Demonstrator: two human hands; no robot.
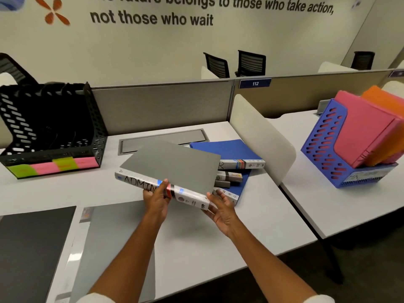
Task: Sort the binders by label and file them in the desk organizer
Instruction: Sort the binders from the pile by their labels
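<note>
A: Report the fingers first, then work outward.

B: I read the left hand (pixel 156 199) as grasping the grey binder (pixel 172 169): thumb on top of the spine beside the handwritten "ADMIN" label, remaining fingers curled beneath. My right hand (pixel 219 212) has straight, spread fingers; it supports the binder's near right corner from the side and below and is not clenched round it. Both forearms extend up from the lower edge of the view, converging on the binder, and a white cuff shows at each.

A: Binder position?

B: Held above the white desk (pixel 65 189), cover up and tilted, spine toward me, partly overlapping the stack behind it.

A: Count the items.

B: One binder in hand. In the stack (pixel 234 169) I count one blue binder on top and at least three more spines under it; the exact total I cannot tell. One black desk organizer (pixel 50 125) stands at far left, well apart from the binder, with four sticky labels along its front edge: two green, two pink. One blue organizer (pixel 332 145) stands on the adjoining desk at right and holds one pink folder (pixel 363 130) and one orange folder (pixel 384 101), both leaning. Flat on the near desk I count one dark folder (pixel 28 248) and one grey folder (pixel 115 243), side by side
</note>
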